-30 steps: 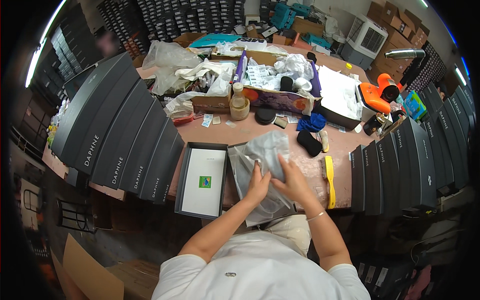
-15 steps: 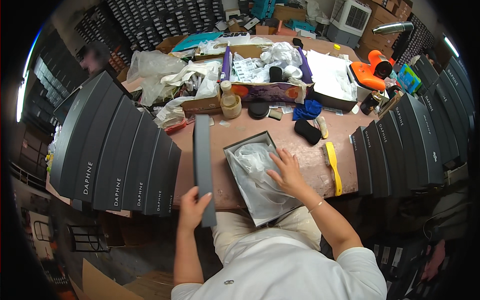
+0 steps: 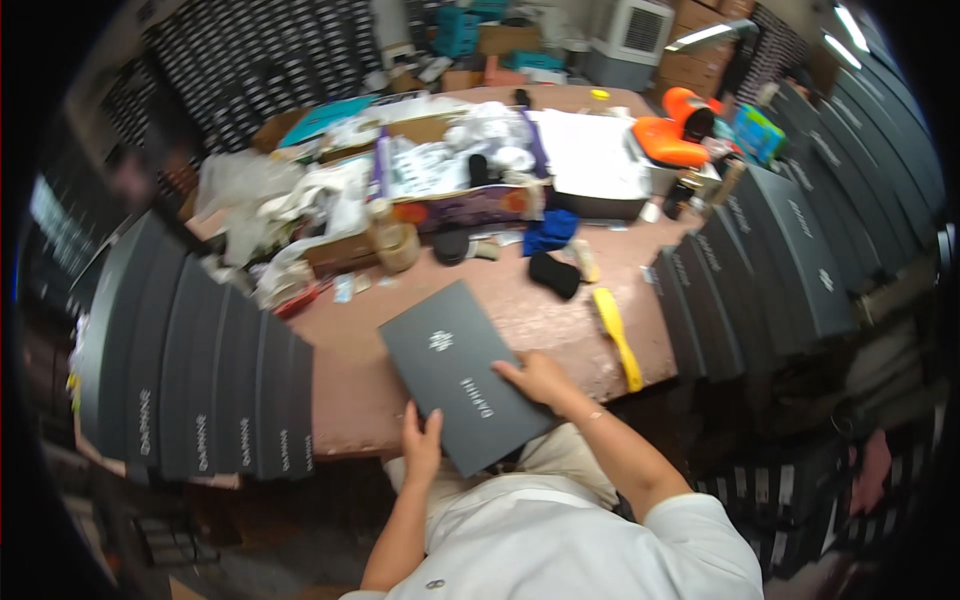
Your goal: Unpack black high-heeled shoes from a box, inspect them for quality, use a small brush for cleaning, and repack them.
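A dark grey shoebox point(image 3: 455, 350) with its lid on lies tilted across the near edge of the table, partly over my lap. My left hand point(image 3: 421, 445) holds its left side near the front corner, thumb up along the edge. On the opposite side, my right hand point(image 3: 545, 382) grips the box with its thumb on the lid; its other fingers are largely hidden. The lid covers whatever is inside. To the right of the box lie a yellow-handled brush point(image 3: 618, 340) and a black sponge pad point(image 3: 553, 276).
Grey shoebox stacks flank me on the left point(image 3: 180, 370) and right point(image 3: 770, 250). Behind the work area stand a purple carton point(image 3: 465, 207) of paper, a glass bottle point(image 3: 396, 245), a blue cloth point(image 3: 550, 231) and an orange hot-air tool point(image 3: 670, 140).
The lid, upright in my left hand before, now covers the box and its white tissue. My right hand has moved from the tissue to the box's right side. The view has shifted.
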Tool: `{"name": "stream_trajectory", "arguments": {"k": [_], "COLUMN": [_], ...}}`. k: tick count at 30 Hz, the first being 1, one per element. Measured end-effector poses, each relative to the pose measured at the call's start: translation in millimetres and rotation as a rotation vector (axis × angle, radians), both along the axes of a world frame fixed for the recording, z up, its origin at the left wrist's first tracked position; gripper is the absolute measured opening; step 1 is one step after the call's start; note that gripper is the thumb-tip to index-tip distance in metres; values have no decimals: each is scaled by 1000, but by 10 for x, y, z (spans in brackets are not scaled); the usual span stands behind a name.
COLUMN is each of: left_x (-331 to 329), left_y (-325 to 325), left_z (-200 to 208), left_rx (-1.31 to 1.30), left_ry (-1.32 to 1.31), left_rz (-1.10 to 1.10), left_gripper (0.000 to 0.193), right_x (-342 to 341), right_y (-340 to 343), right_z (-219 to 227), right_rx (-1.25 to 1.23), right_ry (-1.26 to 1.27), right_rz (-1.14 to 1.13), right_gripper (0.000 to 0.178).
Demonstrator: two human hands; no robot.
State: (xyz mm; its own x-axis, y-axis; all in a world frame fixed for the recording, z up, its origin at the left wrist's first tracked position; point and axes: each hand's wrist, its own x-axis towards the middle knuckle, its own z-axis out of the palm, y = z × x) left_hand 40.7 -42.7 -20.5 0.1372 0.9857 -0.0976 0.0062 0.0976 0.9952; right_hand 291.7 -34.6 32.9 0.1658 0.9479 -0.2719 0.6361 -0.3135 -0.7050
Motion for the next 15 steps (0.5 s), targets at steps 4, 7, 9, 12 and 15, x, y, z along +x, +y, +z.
{"name": "stream_trajectory", "arguments": {"k": [4, 7, 9, 12, 15], "left_x": [-234, -116, 172, 713, 1202], "left_y": [112, 31, 18, 33, -28], "left_z": [-97, -123, 350, 1168, 1751], "left_rx": [-535, -398, -264, 84, 302], "left_ry": [-128, -235, -349, -572, -654], "left_rz": [-114, -130, -254, -553, -856], "left_gripper": [47, 69, 76, 85, 96], "right_x": [11, -8, 223, 774, 1384], "right_y": [-6, -289, -519, -967, -1408], "right_z": [-328, -263, 242, 1471, 2696], "right_rx": [-52, 115, 251, 444, 697], "right_ry": [599, 760, 684, 830, 397], "right_rz": [-114, -87, -7, -188, -385], "right_gripper": [60, 75, 83, 81, 80]}}
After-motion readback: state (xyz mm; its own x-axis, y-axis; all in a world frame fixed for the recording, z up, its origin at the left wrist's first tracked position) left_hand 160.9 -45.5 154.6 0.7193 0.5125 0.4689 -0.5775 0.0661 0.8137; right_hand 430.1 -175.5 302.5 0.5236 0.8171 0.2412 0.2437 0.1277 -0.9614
